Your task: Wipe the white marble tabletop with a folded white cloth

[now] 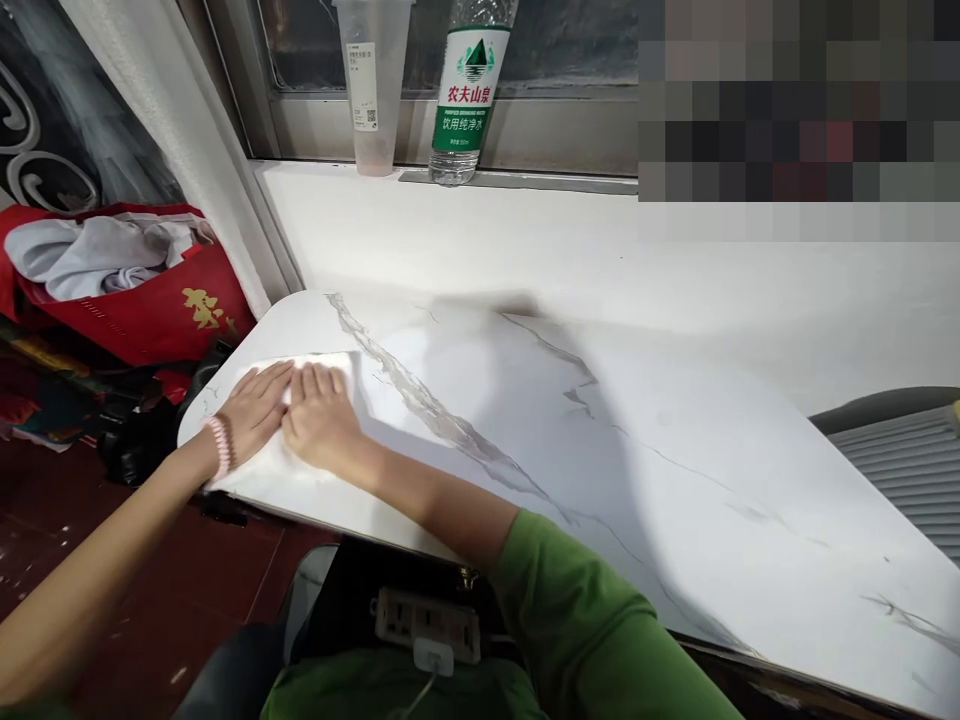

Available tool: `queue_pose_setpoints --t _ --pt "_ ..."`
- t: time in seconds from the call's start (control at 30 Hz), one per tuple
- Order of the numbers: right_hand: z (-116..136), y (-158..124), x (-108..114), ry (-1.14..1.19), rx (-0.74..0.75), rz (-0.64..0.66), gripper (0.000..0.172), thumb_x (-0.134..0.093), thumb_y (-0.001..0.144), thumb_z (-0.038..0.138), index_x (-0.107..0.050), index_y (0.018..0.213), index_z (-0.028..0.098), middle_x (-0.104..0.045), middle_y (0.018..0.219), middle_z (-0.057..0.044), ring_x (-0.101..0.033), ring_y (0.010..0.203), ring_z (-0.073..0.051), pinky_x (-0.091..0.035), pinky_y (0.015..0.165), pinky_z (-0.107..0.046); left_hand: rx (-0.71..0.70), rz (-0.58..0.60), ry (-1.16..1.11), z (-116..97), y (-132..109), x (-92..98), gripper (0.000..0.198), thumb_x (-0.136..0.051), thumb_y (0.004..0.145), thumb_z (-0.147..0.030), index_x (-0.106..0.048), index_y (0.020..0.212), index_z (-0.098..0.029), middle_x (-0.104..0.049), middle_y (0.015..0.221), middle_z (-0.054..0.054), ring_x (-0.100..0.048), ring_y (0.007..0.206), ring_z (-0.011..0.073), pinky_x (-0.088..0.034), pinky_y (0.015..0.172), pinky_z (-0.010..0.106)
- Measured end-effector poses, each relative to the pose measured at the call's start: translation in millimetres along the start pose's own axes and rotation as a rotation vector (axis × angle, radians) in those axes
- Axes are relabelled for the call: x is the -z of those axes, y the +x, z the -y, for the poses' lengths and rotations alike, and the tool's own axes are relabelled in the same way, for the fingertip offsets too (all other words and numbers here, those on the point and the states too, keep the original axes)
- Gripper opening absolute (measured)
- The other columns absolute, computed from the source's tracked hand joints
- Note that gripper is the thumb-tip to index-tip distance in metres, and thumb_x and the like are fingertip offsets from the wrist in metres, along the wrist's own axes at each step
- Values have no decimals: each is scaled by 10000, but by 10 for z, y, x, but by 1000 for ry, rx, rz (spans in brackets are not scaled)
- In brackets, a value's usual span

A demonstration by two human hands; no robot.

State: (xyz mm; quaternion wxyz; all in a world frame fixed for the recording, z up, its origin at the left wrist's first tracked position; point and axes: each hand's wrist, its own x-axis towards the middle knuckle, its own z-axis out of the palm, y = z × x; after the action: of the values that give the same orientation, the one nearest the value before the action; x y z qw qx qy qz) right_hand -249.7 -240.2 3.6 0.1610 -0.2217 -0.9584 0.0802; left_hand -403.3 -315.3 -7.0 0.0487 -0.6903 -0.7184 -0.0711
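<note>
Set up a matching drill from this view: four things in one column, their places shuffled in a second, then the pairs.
1. water bottle
2. white cloth
3. red bag
4. power strip

A. under the table's near edge
B. flat beneath both hands at the table's left end
C. on the windowsill beside a plastic cup
D. on the floor, left of the table

Pairs: 1-C, 2-B, 3-D, 4-A

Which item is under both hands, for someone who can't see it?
On the white marble-patterned table, look to its rounded left corner. A flat white cloth lies there, pressed by the left hand and right hand; unlike the veined tabletop, it is plain.
</note>
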Motion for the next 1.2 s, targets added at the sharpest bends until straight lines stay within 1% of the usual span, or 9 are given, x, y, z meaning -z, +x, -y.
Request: queue_pose_setpoints --t 0.13,0.27,0.4,0.57,0.67,0.8,0.97,1.1,1.2 --pt "312 31 -16 51 76 66 616 -385 965 316 -375 1441 -75 -396 1501 -267 -330 1411 -372 -205 1167 -518 68 -20 33 148 -412 77 567 -195 958 -304 -378 1452 -96 -406 1529 145 -330 1440 243 -217 1197 464" --pt "285 125 -43 77 32 69 603 -385 966 313 -390 1436 -65 -403 1501 -258 -339 1407 -358 -210 1164 -501 72 19 41 213 -307 81 567 -208 944 -292 -372 1458 -118 -405 1533 123 -336 1435 228 -219 1196 453" --pt "12 459 -130 69 -10 -10 558 -396 954 266 -429 1412 -51 -446 1477 -244 -387 1368 -329 -235 1147 -472 82 61 44 362 183 53 571 -238 922 -256 -379 1452 -99 -410 1529 130 -349 1426 224 -227 1192 433" --pt "-549 1038 -243 20 -59 -98 482 -387 949 209 -499 1347 -37 -519 1413 -239 -460 1294 -313 -302 1089 -451 84 75 33 586 1124 -44 549 -305 905 -231 -420 1420 -81 -436 1511 138 -370 1414 226 -251 1181 390" --pt "-864 1238 -271 -4 -138 -124 474 -372 957 203 -500 1346 -35 -523 1410 -235 -456 1303 -308 -287 1097 -440 35 88 12 605 1635 -118 533 -349 896 -224 -442 1409 -113 -464 1494 124 -407 1392 224 -281 1166 363" --pt "-1102 1288 -262 -26 -211 -115 483 -349 966 193 -473 1387 -9 -494 1453 -198 -413 1352 -279 -241 1132 -411 32 85 5 508 1953 -196 530 -376 888 -194 -441 1411 -128 -476 1486 114 -423 1382 214 -288 1159 353" --pt "-1110 1134 -194 -23 -172 -76 488 -349 969 186 -458 1407 -2 -458 1490 -181 -380 1386 -273 -211 1157 -402 83 84 10 311 1748 -178 521 -322 932 -185 -402 1444 -128 -399 1540 114 -339 1434 216 -229 1185 412" --pt "-962 772 -96 -23 -99 -51 503 -354 967 177 -434 1419 -28 -438 1498 -204 -374 1391 -283 -209 1166 -425 68 87 20 41 1322 -99 528 -284 950 -213 -375 1463 -124 -375 1552 124 -312 1449 232 -208 1193 457" --pt "-774 307 -4 -24 -64 -41 529 -362 963 204 -422 1423 -50 -435 1493 -224 -373 1391 -311 -209 1174 -455 31 70 29 -271 891 -42 537 -274 947 -220 -375 1464 -117 -380 1549 130 -312 1451 238 -203 1198 469"
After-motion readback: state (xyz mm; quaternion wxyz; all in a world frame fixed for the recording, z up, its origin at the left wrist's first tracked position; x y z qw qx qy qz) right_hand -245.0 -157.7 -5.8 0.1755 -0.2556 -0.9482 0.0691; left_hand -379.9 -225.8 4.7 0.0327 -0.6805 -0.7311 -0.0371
